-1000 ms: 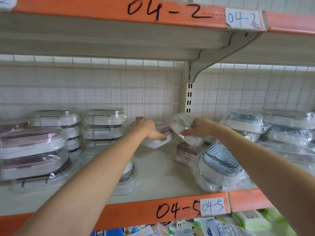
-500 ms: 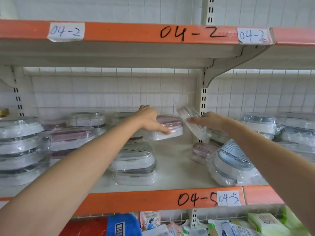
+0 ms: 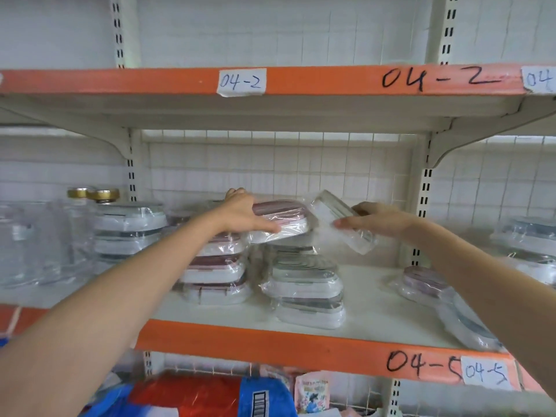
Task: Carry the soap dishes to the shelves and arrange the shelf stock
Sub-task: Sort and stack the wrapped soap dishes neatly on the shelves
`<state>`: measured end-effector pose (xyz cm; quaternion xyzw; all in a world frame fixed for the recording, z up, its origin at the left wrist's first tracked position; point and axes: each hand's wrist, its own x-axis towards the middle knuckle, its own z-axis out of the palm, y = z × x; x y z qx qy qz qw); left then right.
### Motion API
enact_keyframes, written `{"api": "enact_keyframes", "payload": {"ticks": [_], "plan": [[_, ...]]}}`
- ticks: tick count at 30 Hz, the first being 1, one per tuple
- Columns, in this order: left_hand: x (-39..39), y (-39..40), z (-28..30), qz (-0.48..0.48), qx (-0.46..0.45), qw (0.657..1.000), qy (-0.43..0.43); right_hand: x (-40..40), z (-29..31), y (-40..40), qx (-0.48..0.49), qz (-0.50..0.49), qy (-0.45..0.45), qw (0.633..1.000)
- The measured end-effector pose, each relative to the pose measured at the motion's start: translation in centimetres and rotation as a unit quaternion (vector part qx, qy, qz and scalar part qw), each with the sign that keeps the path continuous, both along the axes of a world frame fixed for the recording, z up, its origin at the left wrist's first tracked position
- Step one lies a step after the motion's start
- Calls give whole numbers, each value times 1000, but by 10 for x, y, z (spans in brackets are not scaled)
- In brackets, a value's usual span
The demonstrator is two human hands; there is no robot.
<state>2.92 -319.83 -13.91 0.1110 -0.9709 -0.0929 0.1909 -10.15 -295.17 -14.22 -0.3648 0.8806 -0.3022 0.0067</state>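
Two wrapped dishes in hand: my left hand [image 3: 240, 213] grips the pink soap dish [image 3: 281, 219] over the pink stack [image 3: 215, 266]. My right hand [image 3: 380, 219] pinches the grey soap dish [image 3: 343, 221]. Next, I'd set each down squarely.

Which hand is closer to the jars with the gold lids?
Left. The left hand grips a pink soap dish right of the gold-lidded jars; the right hand, holding a grey soap dish, is farther right.

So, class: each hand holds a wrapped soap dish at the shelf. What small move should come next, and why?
Probably lower the pink soap dish in the left hand onto the pink stack just beneath it; it hangs tilted there, while the right hand holds a grey soap dish aside.
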Motion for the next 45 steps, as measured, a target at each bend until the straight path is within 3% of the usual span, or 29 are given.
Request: {"api": "enact_keyframes", "payload": {"ticks": [5, 10, 20, 36, 45], "plan": [[25, -31, 13, 39, 2, 998, 47, 13, 3, -29, -28, 24, -16, 999], [41, -57, 23, 63, 22, 997, 31, 18, 5, -46, -29, 44, -19, 998], [56, -100, 0, 69, 82, 994, 15, 22, -4, -56, 79, 46, -28, 995], [48, -82, -5, 10, -60, 997, 44, 33, -11, -69, 190, 67, -25, 979], [23, -40, -12, -59, -74, 993, 69, 38, -8, -59, 199, 73, -8, 977]]}}
